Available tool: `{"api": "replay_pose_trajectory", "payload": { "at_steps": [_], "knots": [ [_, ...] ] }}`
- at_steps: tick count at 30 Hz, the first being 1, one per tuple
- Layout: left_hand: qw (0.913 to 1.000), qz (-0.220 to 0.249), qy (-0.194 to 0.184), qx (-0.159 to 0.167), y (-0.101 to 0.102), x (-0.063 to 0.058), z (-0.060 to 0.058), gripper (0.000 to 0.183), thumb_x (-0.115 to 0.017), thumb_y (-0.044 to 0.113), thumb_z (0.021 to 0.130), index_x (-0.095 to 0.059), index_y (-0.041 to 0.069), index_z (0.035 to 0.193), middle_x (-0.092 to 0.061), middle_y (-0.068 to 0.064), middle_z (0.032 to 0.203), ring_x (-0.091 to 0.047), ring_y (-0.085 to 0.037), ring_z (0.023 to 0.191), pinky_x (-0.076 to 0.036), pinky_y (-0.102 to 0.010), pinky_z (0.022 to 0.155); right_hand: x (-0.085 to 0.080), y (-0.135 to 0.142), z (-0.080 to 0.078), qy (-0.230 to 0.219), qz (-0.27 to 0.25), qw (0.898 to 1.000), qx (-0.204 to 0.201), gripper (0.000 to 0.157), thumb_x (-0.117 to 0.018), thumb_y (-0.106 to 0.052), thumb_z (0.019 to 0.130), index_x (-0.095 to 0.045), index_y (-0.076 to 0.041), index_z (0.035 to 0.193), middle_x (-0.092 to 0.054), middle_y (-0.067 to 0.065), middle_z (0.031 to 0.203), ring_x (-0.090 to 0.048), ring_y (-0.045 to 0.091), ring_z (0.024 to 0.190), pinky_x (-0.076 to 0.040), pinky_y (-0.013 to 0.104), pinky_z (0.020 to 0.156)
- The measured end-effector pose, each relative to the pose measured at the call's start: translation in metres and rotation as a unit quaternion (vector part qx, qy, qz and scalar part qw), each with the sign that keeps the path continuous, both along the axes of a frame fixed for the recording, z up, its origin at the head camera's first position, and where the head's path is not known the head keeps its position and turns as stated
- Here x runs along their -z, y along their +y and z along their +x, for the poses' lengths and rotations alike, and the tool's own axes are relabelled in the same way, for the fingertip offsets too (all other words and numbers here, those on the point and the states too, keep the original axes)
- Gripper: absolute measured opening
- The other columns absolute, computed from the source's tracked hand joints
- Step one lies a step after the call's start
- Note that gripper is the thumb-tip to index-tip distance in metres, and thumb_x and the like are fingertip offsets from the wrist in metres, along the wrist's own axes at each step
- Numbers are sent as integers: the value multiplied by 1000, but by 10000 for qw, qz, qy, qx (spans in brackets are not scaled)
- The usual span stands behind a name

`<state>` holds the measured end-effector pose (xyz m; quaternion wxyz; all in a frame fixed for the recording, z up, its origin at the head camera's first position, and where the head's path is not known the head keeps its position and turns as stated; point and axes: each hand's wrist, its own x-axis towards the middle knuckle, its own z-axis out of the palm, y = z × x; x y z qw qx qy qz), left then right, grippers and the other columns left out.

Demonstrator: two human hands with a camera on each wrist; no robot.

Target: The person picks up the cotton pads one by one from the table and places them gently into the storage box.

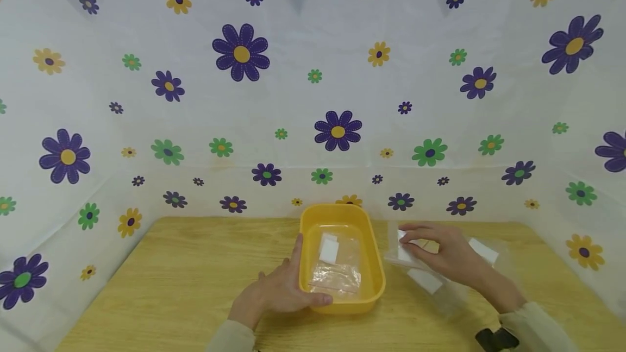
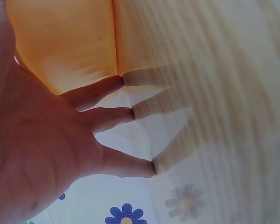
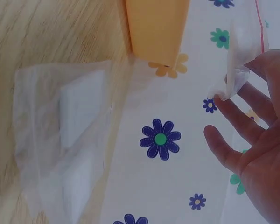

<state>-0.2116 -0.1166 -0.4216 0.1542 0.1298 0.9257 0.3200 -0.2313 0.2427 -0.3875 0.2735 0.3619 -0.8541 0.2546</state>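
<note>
A yellow plastic tray (image 1: 374,281) stands on the table, with a clear zip bag (image 1: 342,276) holding a white piece lying inside. My left hand (image 1: 281,289) rests at the tray's left side, fingers spread and straight, thumb over its near rim. The left wrist view shows the fingertips touching the wood. Right of the tray, my right hand (image 1: 452,254) pinches another clear zip bag (image 3: 241,51) between thumb and fingers; a white piece shows in it. The right wrist view has this bag raised off the table, its red seal line visible.
More clear bags with white pieces (image 1: 425,281) lie on the right of the table, partly under my right hand and forearm; a second white piece (image 1: 483,251) shows behind the wrist. A flower-printed white sheet (image 1: 293,96) surrounds the wooden table (image 1: 195,265) at back and sides.
</note>
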Motion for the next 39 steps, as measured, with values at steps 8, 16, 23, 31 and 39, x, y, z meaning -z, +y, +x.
{"api": "replay_pose_trajectory", "payload": {
  "at_steps": [8,16,23,31,39],
  "knots": [
    [10000,72,-21,55,1,0,1,142,-76,75,73,19,22,163,-37,-23,163,-38,-44,150,-8,-89,109,1,-15,-2,-106,261,9995,121,30,-83,0,79,-79,-25,96,-79,2,114,-75,24,102,-61,27,89],
    [9999,104,-36,63,1,1,0,141,-76,76,73,19,22,163,-35,-22,164,-37,-43,151,-9,-90,107,3,-31,-4,-341,247,9991,-2,26,-81,-1,82,-79,-23,95,-78,3,115,-74,25,105,-62,45,88],
    [10000,13,-34,50,1,0,0,141,-75,77,73,18,22,164,-34,-23,164,-36,-43,151,-9,-89,108,4,-47,-8,-394,232,9988,-167,23,-80,-2,84,-79,-21,97,-78,3,116,-74,25,106,-62,46,89],
    [10000,-33,-33,57,0,-2,0,140,-75,76,73,18,22,163,-36,-23,163,-37,-45,150,-10,-89,107,4,-61,-7,-601,269,9975,-269,19,-80,-5,86,-80,-20,98,-77,5,117,-74,26,108,-62,47,91],
    [10000,16,-59,63,0,0,-2,140,-74,77,73,18,22,164,-34,-20,165,-36,-43,151,-11,-91,106,9,-69,-10,-495,296,9975,-418,19,-79,-4,86,-80,-19,97,-78,7,114,-74,26,104,-62,46,88]
  ]
}}
